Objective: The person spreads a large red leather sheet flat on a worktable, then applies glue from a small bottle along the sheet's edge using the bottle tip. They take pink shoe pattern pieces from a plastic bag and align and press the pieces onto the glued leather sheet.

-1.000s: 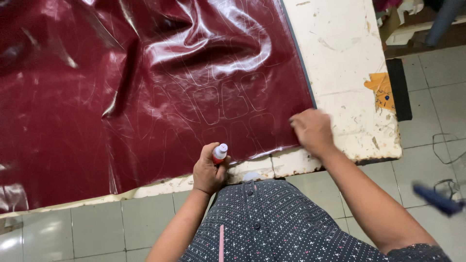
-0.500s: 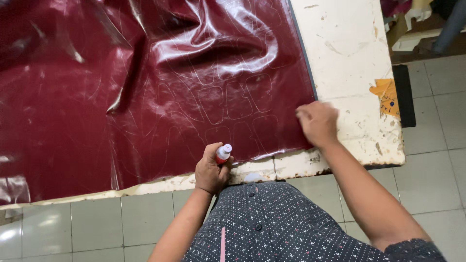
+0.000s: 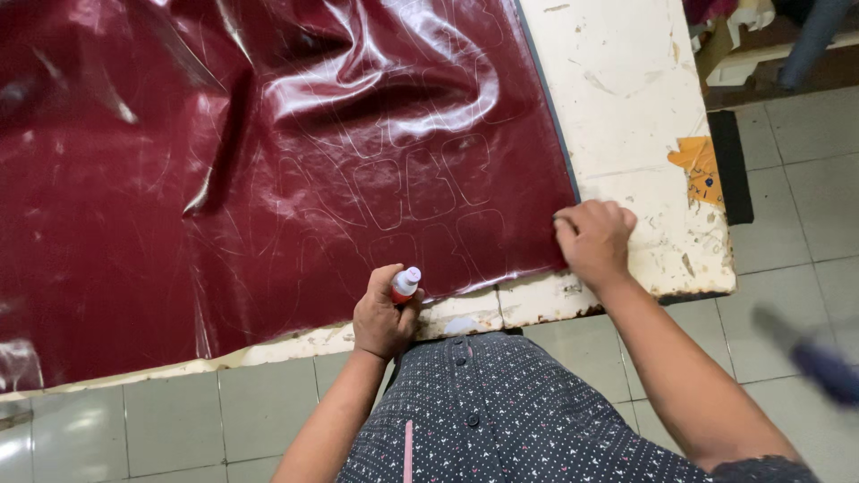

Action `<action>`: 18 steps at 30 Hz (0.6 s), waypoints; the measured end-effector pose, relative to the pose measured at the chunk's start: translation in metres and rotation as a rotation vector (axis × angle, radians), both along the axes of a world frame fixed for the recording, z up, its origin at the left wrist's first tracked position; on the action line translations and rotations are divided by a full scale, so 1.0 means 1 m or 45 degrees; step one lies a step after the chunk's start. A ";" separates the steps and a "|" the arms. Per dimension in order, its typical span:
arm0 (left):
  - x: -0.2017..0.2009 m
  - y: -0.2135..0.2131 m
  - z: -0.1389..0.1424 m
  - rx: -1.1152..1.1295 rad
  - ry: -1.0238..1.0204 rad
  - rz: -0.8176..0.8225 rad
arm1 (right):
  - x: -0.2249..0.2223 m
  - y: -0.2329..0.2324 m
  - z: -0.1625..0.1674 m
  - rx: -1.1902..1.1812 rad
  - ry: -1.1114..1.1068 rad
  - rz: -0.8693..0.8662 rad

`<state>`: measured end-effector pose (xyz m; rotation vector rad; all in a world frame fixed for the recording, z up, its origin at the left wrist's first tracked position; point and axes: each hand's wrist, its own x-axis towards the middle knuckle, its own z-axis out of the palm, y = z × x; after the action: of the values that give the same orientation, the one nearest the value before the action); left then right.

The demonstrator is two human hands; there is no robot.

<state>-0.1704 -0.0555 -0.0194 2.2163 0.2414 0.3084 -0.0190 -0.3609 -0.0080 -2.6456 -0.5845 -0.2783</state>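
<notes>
A large sheet of glossy dark red leather covers most of a worn white table, seen from above. It lies wrinkled at the top and flatter near the front edge, where faint outlines of pattern pieces are traced in rows.

The left hand rests at the table's front edge, fingers wrapped tight around a small marker with a red body and white cap, pointing up.

The right hand sits at the leather's lower right corner, fingers curled together and pressing or pinching the edge; the exact grip is hidden. Holding that corner flat and taut would likely keep the traced lines true, and the creases above look like the main obstacle to smooth marking.

Further right, bare table shows scuffs and an orange scrap. Below lie pale floor tiles. A blurred blue object crosses the lower right.
</notes>
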 end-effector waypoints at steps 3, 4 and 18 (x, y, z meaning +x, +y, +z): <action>-0.001 0.000 0.000 0.012 -0.011 -0.005 | 0.001 -0.004 0.001 0.072 0.165 0.181; -0.001 0.000 0.000 0.022 -0.017 -0.002 | 0.002 -0.004 0.003 0.132 0.221 0.110; -0.001 -0.001 -0.001 0.051 -0.033 -0.004 | 0.036 0.041 0.019 0.031 -0.031 0.070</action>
<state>-0.1711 -0.0565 -0.0205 2.2502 0.2196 0.3427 0.0168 -0.3201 0.0108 -2.6018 -0.6569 -0.3001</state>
